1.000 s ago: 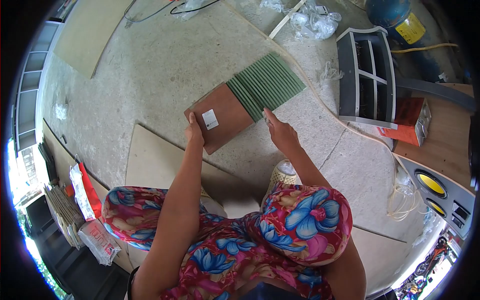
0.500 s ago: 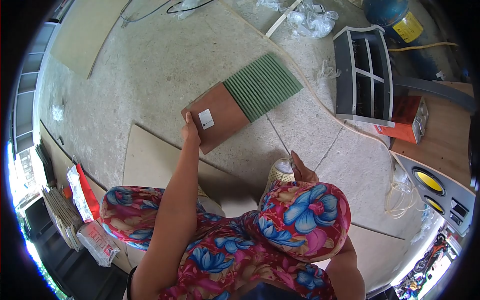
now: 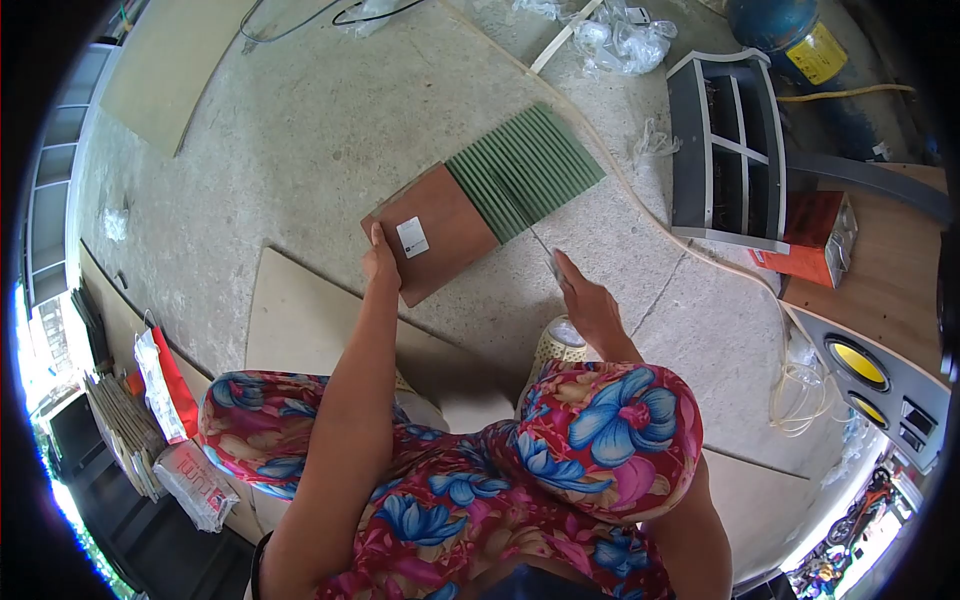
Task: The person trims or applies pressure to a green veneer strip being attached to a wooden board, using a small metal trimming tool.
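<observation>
**Left hand [image 3: 381, 265] holds brown slab [image 3: 440, 245] while right hand [image 3: 592, 305] keeps thin tool [image 3: 554, 264] at green ridged panel [image 3: 535, 160]**

Concrete floor [image 3: 330, 150] spreads beneath everything. A pale flat sheet [image 3: 305, 310] lies in front of the crouching person, and another pale sheet [image 3: 165, 75] lies at upper left. A speaker cabinet [image 3: 865, 275] with yellow cones stands at the right edge. Above it is a grey rack [image 3: 740, 150] with open compartments, with an orange-red box [image 3: 812, 240] just beside its lower end.

The brown slab and the green ridged panel lie at the middle of the view, set diagonally. The panel adjoins the slab's upper right edge, its ridges side by side, and reaches close to the pale cable [image 3: 655, 225] on the floor.

The left hand grasps the slab's lower left edge, thumb flat on top; its other fingers are mostly hidden. The right hand is near the person's right knee, apart from the slab, its fingers closed around the thin tool. The tool's long, dark shaft runs up across the panel; whether it touches the ridges cannot be told.

A small white label [image 3: 411, 237] sits on the slab's face, near the left thumb.
</observation>
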A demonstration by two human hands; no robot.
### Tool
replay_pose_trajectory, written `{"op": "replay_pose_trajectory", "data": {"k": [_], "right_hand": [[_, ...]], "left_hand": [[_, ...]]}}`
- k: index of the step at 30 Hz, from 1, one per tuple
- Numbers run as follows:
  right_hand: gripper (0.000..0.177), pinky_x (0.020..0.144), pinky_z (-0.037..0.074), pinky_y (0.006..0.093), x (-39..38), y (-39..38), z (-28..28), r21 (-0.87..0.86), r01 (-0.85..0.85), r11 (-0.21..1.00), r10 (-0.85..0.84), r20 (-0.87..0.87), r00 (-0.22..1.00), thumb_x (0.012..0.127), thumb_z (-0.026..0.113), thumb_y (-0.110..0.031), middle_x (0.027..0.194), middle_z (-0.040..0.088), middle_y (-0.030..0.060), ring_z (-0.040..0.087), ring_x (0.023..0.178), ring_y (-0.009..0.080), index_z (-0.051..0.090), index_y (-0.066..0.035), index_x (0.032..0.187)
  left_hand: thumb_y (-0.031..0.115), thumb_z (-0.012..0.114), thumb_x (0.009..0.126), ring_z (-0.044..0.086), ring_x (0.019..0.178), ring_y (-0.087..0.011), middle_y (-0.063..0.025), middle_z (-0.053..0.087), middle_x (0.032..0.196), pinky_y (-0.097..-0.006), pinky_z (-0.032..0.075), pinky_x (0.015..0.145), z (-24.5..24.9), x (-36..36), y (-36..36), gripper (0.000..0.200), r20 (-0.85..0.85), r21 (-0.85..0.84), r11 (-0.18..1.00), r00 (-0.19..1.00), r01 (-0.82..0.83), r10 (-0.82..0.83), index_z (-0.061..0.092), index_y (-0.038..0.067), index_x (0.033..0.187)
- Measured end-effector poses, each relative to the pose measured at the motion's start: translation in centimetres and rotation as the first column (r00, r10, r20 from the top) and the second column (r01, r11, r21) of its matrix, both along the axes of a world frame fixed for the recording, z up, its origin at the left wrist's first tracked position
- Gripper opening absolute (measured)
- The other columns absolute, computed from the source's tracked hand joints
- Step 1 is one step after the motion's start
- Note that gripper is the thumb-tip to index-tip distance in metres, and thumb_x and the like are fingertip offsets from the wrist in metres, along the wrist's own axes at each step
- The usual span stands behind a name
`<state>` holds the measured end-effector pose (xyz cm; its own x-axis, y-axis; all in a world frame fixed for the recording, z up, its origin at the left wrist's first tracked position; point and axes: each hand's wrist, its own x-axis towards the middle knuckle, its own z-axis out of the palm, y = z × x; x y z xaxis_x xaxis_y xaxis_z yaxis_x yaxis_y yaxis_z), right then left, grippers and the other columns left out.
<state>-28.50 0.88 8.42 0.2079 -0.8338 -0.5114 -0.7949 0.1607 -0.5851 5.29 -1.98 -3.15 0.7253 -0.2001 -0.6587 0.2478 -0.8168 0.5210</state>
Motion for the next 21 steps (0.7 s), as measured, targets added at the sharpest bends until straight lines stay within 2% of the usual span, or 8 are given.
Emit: {"op": "replay_pose_trajectory", "data": {"k": [2,4,6,10,13,21], "right_hand": [[0.045,0.072,0.045,0.0468,1.9,-2.0,-1.5,-0.036,-0.03,0.999,0.029,-0.021,0.999,0.091,0.042,-0.023,0.083,0.062,0.0208,0.059,0.081,0.039,0.032,-0.028,0.134],[0.045,0.073,0.044,0.0472,3.2,-3.4,-2.3,-0.075,-0.039,0.996,0.038,-0.015,0.999,0.091,0.042,-0.024,0.084,0.062,0.0208,0.059,0.082,0.0392,0.031,-0.029,0.134],[0.046,0.073,0.044,0.047,3.2,-3.0,-1.9,-0.03,-0.036,0.999,0.035,-0.037,0.999,0.091,0.042,-0.024,0.084,0.062,0.021,0.059,0.082,0.0395,0.031,-0.029,0.134],[0.047,0.072,0.044,0.0458,-0.5,1.7,-1.8,0.022,0.019,1.0,-0.019,0.024,1.0,0.09,0.044,-0.022,0.084,0.061,0.0209,0.059,0.082,0.0393,0.032,-0.029,0.134],[0.047,0.071,0.044,0.0444,-3.4,5.7,-0.7,0.151,0.101,0.983,-0.096,-0.039,0.995,0.089,0.045,-0.02,0.084,0.061,0.0207,0.059,0.082,0.0384,0.033,-0.029,0.134],[0.048,0.071,0.044,0.0438,-4.4,6.7,4.1,0.075,0.164,0.984,-0.173,0.135,0.976,0.089,0.045,-0.019,0.083,0.061,0.0201,0.06,0.081,0.0374,0.033,-0.03,0.134]], "left_hand": [[0.068,0.048,0.076,0.056,0.096,-0.032,-0.0205,0.058,0.106,-0.0402,0.044,0.081,0.5,-0.3,0.1,0.086,-0.023,-0.061,0.998,1.0,-0.017,0.016,0.055,-0.012,0.107],[0.067,0.049,0.076,0.056,0.096,-0.031,-0.02,0.058,0.106,-0.0396,0.044,0.081,1.4,-0.6,-0.3,0.086,-0.007,-0.015,1.0,1.0,-0.006,0.006,0.054,-0.012,0.108],[0.067,0.049,0.076,0.056,0.095,-0.0303,-0.0197,0.058,0.107,-0.0392,0.044,0.082,1.4,-0.2,-0.2,0.086,0.002,-0.018,1.0,1.0,0.005,-0.005,0.054,-0.013,0.109],[0.067,0.05,0.076,0.056,0.096,-0.03,-0.0204,0.058,0.108,-0.0389,0.043,0.083,1.4,-0.3,0.1,0.086,-0.006,-0.061,0.997,0.999,0.041,-0.042,0.054,-0.013,0.109],[0.067,0.05,0.076,0.056,0.097,-0.0303,-0.021,0.058,0.108,-0.0389,0.043,0.084,1.4,-0.4,0.2,0.087,-0.002,-0.023,0.999,0.999,0.037,-0.037,0.054,-0.014,0.108],[0.065,0.052,0.076,0.056,0.098,-0.0314,-0.0218,0.058,0.107,-0.0394,0.043,0.084,0.7,-0.2,0.1,0.086,-0.001,-0.029,1.0,1.0,-0.007,0.007,0.053,-0.014,0.108]]}}
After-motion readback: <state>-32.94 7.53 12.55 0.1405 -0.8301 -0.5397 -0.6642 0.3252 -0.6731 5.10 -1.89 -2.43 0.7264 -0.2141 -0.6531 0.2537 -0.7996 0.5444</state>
